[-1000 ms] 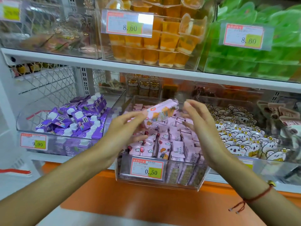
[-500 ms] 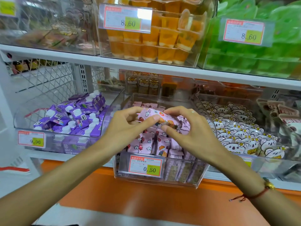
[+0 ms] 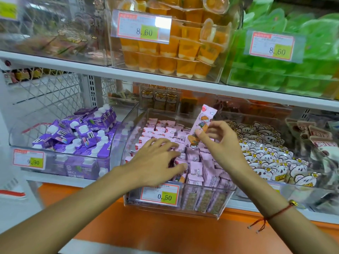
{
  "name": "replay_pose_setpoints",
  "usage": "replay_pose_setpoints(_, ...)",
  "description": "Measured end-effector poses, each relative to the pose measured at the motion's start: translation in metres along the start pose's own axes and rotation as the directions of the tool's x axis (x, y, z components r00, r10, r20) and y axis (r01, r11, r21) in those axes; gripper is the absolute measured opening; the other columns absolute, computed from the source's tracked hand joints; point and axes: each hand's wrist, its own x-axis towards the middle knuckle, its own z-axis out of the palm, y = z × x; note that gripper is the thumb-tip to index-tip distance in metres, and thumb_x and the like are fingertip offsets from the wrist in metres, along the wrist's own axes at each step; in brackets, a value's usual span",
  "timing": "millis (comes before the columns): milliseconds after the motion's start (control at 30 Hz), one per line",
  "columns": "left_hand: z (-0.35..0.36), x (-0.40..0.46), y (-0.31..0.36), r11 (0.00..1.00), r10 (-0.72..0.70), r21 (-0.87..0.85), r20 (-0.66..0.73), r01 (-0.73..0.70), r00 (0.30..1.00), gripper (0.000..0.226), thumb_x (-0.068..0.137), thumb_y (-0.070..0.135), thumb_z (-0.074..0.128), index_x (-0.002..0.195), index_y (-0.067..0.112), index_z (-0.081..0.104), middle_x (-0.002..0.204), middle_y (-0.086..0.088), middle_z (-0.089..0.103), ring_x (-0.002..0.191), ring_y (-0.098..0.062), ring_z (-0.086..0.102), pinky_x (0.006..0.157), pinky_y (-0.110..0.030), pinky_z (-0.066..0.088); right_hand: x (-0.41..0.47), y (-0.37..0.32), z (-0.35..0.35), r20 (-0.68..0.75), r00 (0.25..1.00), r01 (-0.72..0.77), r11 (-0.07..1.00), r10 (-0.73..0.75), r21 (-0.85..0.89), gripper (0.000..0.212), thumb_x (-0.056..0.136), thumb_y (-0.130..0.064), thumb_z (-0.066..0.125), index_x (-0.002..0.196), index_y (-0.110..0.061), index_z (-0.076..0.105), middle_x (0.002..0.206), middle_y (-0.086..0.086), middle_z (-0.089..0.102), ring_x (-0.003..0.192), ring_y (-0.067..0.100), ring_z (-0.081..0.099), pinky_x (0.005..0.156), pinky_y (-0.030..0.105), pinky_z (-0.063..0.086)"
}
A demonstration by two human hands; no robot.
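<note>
The left grip [image 3: 156,158] is hanging released, fingers spread, just over the stacked packets [image 3: 195,169] in the clear bin [image 3: 132,202] under it. Just beyond, the right grip [image 3: 222,147] is pinching one pink packet [image 3: 202,123] upright above them. I think the pinch is sitting too low, so the packet is risking to tip out.

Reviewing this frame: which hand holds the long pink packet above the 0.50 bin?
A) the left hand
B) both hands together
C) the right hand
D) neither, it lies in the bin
C: the right hand pinches the pink packet between thumb and fingers, raised over the clear bin, while the left hand rests with spread fingers on the packets inside it.
</note>
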Motion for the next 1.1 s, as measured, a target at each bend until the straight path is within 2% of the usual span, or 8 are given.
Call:
replay_pose_setpoints(167,-0.004,-0.009,-0.002,0.998,0.047,-0.036,-0.036,-0.048,0.998,0.046,0.09,0.054,0.045,0.131,0.032,0.05,0.136,0.016,0.046,0.127,-0.01,0.031,0.106,-0.03,0.021,-0.003,0.001,0.008,0.064,0.997,0.038,0.999,-0.038,0.005,0.05,0.088,-0.021,0.064,0.128,-0.023,0.034,0.095,-0.007,0.06,0.087,0.008,0.065,0.073,0.015,0.049)
replay_pose_setpoints(300,-0.005,-0.017,-0.003,0.994,0.076,-0.065,-0.087,-0.082,0.993,0.041,0.09,0.054,0.046,0.124,0.033,0.056,0.129,0.021,0.052,0.12,-0.007,0.035,0.1,-0.026,0.027,-0.006,0.006,0.015,0.112,0.985,0.143,0.981,-0.128,-0.131,0.063,0.089,-0.021,0.063,0.137,-0.036,0.026,0.092,-0.014,0.057,0.083,-0.001,0.066,0.067,0.011,0.05)
replay_pose_setpoints(433,-0.007,-0.025,-0.011,0.98,0.042,-0.188,-0.1,-0.061,0.994,0.035,0.085,0.055,0.053,0.115,0.038,0.06,0.12,0.026,0.056,0.114,0.0,0.037,0.098,-0.028,0.035,-0.007,0.014,0.02,0.248,0.944,0.271,0.939,-0.216,-0.214,0.055,0.089,-0.017,0.063,0.123,-0.048,0.033,0.088,-0.017,0.059,0.075,-0.005,0.066,0.065,0.014,0.052)
replay_pose_setpoints(533,-0.009,-0.03,-0.013,0.958,0.03,-0.282,-0.102,-0.058,0.994,0.031,0.083,0.054,0.057,0.111,0.04,0.06,0.114,0.026,0.058,0.11,0.004,0.038,0.095,-0.027,0.038,-0.009,0.021,0.024,0.341,0.925,0.252,0.942,-0.167,-0.223,0.042,0.087,-0.018,0.066,0.116,-0.037,0.041,0.085,-0.017,0.061,0.074,0.001,0.065,0.069,0.025,0.056)
replay_pose_setpoints(700,-0.012,-0.037,-0.011,0.924,-0.053,-0.383,-0.147,-0.007,0.988,0.034,0.078,0.055,0.064,0.107,0.039,0.057,0.108,0.024,0.056,0.108,0.005,0.047,0.091,-0.03,0.045,-0.006,0.027,0.025,0.41,0.894,0.393,0.755,-0.18,-0.525,0.028,0.09,-0.035,0.058,0.115,-0.022,0.062,0.118,-0.001,0.058,0.112,0.019,0.048,0.093,0.036,0.041)
replay_pose_setpoints(867,-0.012,-0.036,-0.009,0.932,-0.104,-0.359,-0.167,0.038,0.98,0.042,0.074,0.068,0.058,0.103,0.039,0.046,0.107,0.022,0.051,0.102,0.004,0.046,0.08,-0.027,0.046,-0.006,0.027,0.021,0.592,0.804,0.431,0.632,0.055,-0.644,0.04,0.099,-0.043,0.032,0.117,-0.028,0.065,0.142,-0.003,0.039,0.126,0.021,0.033,0.101,0.041,0.032)
replay_pose_setpoints(967,-0.009,-0.032,-0.009,0.955,-0.072,-0.295,-0.125,0.032,0.99,0.044,0.086,0.067,0.039,0.117,0.036,0.048,0.117,0.02,0.052,0.11,0.0,0.044,0.09,-0.029,0.042,0.001,0.024,0.019,0.614,0.785,0.389,0.706,0.081,-0.592,0.037,0.1,-0.035,0.036,0.118,-0.021,0.065,0.138,-0.001,0.044,0.122,0.019,0.041,0.101,0.039,0.035)
replay_pose_setpoints(1100,-0.003,-0.025,-0.011,0.987,-0.02,-0.159,-0.04,0.014,0.999,0.053,0.095,0.058,0.027,0.138,0.031,0.041,0.139,0.013,0.045,0.128,-0.005,0.035,0.104,-0.028,0.03,0.021,0.018,0.012,0.449,0.893,0.226,0.828,0.034,-0.513,0.024,0.096,-0.02,0.05,0.116,-0.016,0.062,0.119,0.001,0.061,0.1,0.011,0.053,0.085,0.025,0.042)
